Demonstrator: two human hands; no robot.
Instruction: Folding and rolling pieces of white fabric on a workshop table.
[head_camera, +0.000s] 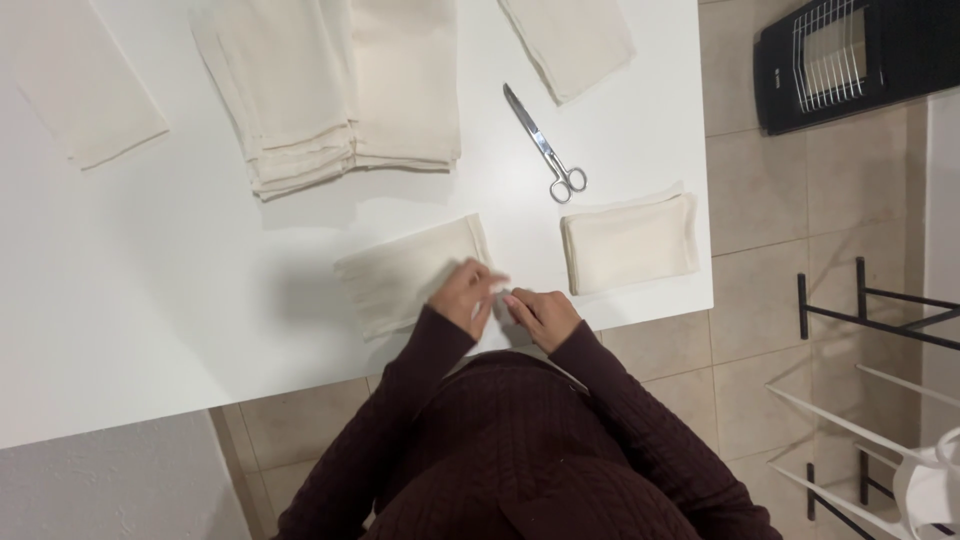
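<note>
While a single cream cloth (95, 85) and a cloth stack (330, 85) lie far left, my left hand (468, 295) pinches the folded cloth (415, 272) at the white table (150, 300) edge — fingers curled shut on it. Beside it my right hand (540, 315) presses, half-closed — scissors (545, 145) and another folded piece (630, 242) further right.

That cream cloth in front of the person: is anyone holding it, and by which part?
Both hands, left hand and right hand, are at the near right corner of the folded cream cloth; whether they pinch it cannot be told.
</note>
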